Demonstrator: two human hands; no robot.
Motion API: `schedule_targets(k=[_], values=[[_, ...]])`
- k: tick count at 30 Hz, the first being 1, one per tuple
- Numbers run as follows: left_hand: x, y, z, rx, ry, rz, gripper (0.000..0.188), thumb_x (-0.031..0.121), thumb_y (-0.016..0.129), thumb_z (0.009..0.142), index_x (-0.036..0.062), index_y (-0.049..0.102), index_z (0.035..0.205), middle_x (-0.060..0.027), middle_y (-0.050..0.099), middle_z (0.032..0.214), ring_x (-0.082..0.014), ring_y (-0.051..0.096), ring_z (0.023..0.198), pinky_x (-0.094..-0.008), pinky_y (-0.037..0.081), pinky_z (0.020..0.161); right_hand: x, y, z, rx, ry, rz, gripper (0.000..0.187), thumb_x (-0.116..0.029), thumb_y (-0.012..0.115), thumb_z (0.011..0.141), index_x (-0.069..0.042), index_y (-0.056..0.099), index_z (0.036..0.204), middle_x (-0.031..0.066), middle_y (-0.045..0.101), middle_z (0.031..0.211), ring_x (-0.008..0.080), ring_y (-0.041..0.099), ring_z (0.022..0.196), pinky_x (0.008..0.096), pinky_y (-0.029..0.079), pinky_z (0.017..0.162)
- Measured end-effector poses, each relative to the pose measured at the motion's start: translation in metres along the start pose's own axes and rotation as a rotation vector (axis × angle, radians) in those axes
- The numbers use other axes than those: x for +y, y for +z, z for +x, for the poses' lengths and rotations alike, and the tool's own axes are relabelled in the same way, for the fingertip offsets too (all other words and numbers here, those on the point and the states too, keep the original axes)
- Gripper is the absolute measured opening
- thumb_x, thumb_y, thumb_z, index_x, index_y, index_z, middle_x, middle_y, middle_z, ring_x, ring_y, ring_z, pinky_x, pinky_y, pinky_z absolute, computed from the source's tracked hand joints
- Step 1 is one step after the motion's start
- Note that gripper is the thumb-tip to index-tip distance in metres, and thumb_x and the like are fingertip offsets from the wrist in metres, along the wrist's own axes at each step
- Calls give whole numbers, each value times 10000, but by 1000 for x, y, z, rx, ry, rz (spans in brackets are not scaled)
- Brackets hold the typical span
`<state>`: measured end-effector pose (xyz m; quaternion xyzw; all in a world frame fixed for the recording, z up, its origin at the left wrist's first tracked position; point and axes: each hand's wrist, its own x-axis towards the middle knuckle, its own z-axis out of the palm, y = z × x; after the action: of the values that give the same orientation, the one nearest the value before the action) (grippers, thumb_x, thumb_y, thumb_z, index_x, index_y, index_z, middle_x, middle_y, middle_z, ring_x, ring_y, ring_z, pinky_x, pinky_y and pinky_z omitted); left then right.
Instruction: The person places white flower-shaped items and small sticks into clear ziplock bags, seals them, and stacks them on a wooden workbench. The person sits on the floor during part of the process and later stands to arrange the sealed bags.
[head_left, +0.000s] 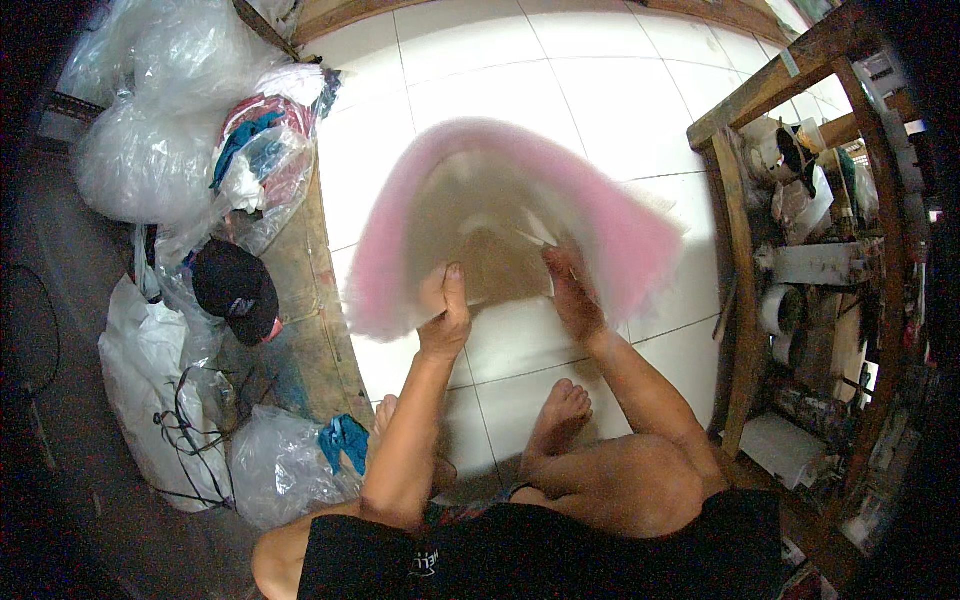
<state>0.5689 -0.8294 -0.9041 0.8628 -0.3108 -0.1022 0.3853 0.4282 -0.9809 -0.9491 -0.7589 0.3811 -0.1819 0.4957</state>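
A large pink sheet of soft material (627,243) arches in front of me, blurred by motion, with its grey-brown inner side facing me. My left hand (445,305) grips its lower left part, the thumb pointing up and the other fingers mostly hidden. On the opposite side of the arch is my right hand (572,290), closed. Two thin, pale prongs stick out of it, which look like the blades of a pair of scissors (535,230), spread apart. Blur hides whether this hand also touches the sheet.
White floor tiles (640,90) lie under the sheet. Along the left are a wooden board (310,350), clear plastic bags (150,150), a dark cap (235,285) and a blue cloth (345,442). A wooden rack (733,290) with rolls and tools stands at the right.
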Motion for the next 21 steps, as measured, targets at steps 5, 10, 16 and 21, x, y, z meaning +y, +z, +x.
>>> schedule_targets(k=[5,10,16,21], values=[[-7,-7,-6,-116,-30,-5,367,210,613,915,-67,577,1153,-236,618,1101,-365,579,1047,-430,432,947,-34,-1,-20,-63,245,192,603,-388,613,922,20,460,1339,204,479,1355,283,431,1275,370,292,1095],[-10,6,-3,163,24,-319,591,396,735,794,-63,567,1125,-181,625,1050,-317,586,977,-415,452,885,2,6,-20,-103,31,-11,536,-378,616,918,-16,519,1300,174,538,1319,285,482,1228,408,352,1047],[-8,1,4,67,47,-182,316,240,589,931,-36,626,1080,-190,652,1011,-322,600,971,-416,439,885,28,15,-14,75,164,76,507,-433,493,978,14,581,1200,136,624,1129,262,553,1093,369,402,988],[19,-6,-1,-12,-128,-125,355,239,586,932,-52,602,1136,-212,631,1093,-343,575,1054,-414,414,951,-14,12,-21,14,199,177,542,-458,432,995,26,552,1206,127,588,1136,241,517,1116,355,378,1003]])
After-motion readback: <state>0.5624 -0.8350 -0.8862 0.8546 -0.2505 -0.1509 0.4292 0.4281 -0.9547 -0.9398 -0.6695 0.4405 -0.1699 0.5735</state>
